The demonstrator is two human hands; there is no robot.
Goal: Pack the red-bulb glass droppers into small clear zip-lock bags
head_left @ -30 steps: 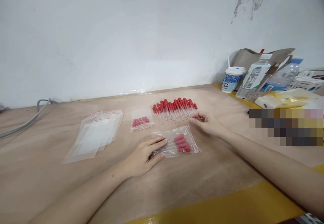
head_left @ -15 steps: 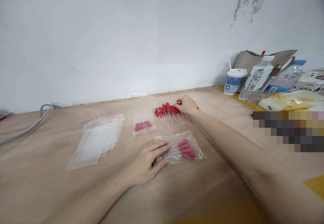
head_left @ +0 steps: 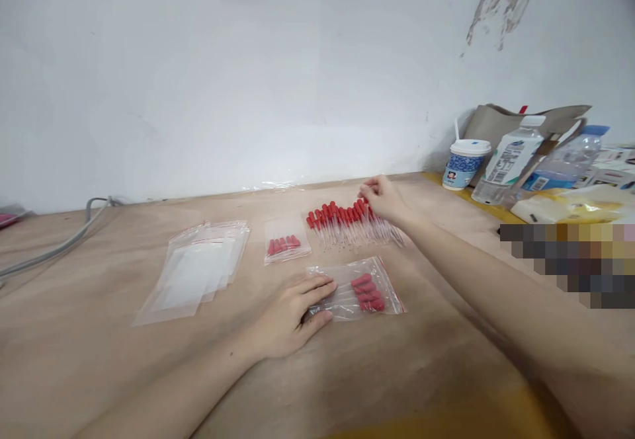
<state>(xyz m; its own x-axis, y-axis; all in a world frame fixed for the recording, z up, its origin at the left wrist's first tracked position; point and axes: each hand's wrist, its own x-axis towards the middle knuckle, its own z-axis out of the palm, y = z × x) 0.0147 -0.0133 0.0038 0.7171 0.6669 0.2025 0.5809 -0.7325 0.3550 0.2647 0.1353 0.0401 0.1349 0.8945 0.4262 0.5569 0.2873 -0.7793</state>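
Lifting slightly since half a second ago, the right hand [head_left: 384, 199] pinches at the far right end of the dropper row [head_left: 347, 222]

Nearest the camera, the left hand [head_left: 290, 313] lies flat, fingers spread, pinning the open bag [head_left: 354, 288] with several red-bulbed droppers inside, bulbs to the right. Just beyond lies the loose row, long axes running near to far, bulbs away; whether a dropper is caught cannot be told. A sealed bag [head_left: 285, 244] and empty bags [head_left: 198, 270] sit left; a cup [head_left: 464, 161] far right

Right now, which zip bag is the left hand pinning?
The near bag with red-bulbed droppers inside, under the left hand. The smaller filled bag and the empty bag stack lie untouched farther left.
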